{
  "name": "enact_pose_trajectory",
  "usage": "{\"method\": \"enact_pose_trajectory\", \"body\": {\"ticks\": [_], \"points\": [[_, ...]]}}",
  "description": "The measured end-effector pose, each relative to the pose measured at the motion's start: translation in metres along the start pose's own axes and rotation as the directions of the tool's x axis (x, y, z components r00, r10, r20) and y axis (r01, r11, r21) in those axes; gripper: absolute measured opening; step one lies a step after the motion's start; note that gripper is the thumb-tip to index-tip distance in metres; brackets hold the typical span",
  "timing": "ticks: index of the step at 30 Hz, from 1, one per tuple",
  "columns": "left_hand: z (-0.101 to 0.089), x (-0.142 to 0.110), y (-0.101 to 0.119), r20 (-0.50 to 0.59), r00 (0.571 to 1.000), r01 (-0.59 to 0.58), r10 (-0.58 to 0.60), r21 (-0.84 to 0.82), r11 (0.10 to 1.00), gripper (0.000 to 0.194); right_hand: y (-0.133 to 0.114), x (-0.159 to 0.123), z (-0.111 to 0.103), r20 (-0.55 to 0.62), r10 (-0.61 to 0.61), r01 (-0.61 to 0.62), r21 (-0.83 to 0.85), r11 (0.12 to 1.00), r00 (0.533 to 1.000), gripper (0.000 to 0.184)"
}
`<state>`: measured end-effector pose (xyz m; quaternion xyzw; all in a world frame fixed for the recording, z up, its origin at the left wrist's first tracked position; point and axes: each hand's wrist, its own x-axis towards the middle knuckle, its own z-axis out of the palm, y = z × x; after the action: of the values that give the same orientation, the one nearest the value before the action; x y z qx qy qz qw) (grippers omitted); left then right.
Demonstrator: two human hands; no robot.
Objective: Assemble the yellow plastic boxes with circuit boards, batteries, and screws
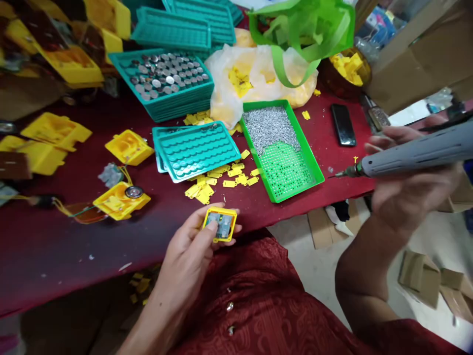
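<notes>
My left hand [199, 236] holds a small square yellow plastic housing [235, 222] near the table's front edge, the thumb lying over the grey parts inside it. On the right, my right hand [399, 187] is wrapped round a grey electric screwdriver [417, 150], its thin bit pointing left. Between the hands lies a green tray [291, 172] of small silvery screws, heaped at its far end. Small yellow plastic covers [201, 190] are scattered just beyond my left hand. A turquoise tray [203, 150] with rows of round hollows rests behind them.
Stacked turquoise trays [177, 106] carry many coin-like discs. Yellow housings with wires [121, 199] lie at the left. A black phone [343, 125] sits right of the green tray. At the back are a white plastic bag [221, 69] and a green bag [332, 24].
</notes>
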<state>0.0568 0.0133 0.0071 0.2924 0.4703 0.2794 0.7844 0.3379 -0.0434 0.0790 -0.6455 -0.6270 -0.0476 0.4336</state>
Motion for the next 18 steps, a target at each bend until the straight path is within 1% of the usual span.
{"method": "enact_pose_trajectory", "body": {"ticks": [1,2,3,4,6,7,10,12,16,18], "points": [[0.003,0.0,0.0,0.009,1.0,0.018,-0.018,-0.001,1.0,0.03,0.003,0.004,0.005,-0.137,-0.006,0.016,0.071,0.997,0.991,0.036],[0.007,-0.001,0.001,0.009,0.999,0.033,-0.033,-0.005,0.999,0.03,0.004,0.008,0.01,-0.25,0.013,0.024,0.143,0.989,0.968,0.03],[0.01,-0.001,0.002,0.004,0.999,0.05,-0.05,-0.013,0.999,0.031,0.005,0.01,0.016,-0.315,0.056,0.014,0.218,0.976,0.948,0.025],[0.012,-0.001,0.003,0.001,0.997,0.071,-0.071,-0.024,0.997,0.031,0.003,0.01,0.022,-0.321,0.11,-0.014,0.288,0.958,0.941,0.023],[0.017,-0.001,0.005,0.013,0.992,0.128,-0.127,-0.052,0.99,0.031,-0.001,0.007,0.035,-0.266,0.198,-0.092,0.364,0.927,0.943,0.029],[0.018,0.0,0.007,0.024,0.987,0.159,-0.158,-0.065,0.985,0.031,-0.003,0.003,0.041,-0.228,0.227,-0.133,0.364,0.922,0.947,0.034],[0.021,0.002,0.01,0.037,0.974,0.228,-0.225,-0.089,0.97,0.032,-0.008,-0.011,0.06,-0.11,0.259,-0.228,0.234,0.945,0.96,0.05],[0.021,0.003,0.011,0.02,0.97,0.244,-0.243,-0.087,0.966,0.032,-0.009,-0.02,0.069,-0.072,0.27,-0.253,0.179,0.951,0.96,0.052],[0.022,0.004,0.013,-0.021,0.967,0.253,-0.255,-0.069,0.965,0.029,-0.006,-0.028,0.079,-0.096,0.268,-0.254,0.136,0.958,0.959,0.047],[0.023,0.004,0.014,-0.035,0.966,0.254,-0.257,-0.066,0.965,0.029,-0.004,-0.029,0.082,-0.107,0.254,-0.238,0.143,0.961,0.961,0.044]]}}
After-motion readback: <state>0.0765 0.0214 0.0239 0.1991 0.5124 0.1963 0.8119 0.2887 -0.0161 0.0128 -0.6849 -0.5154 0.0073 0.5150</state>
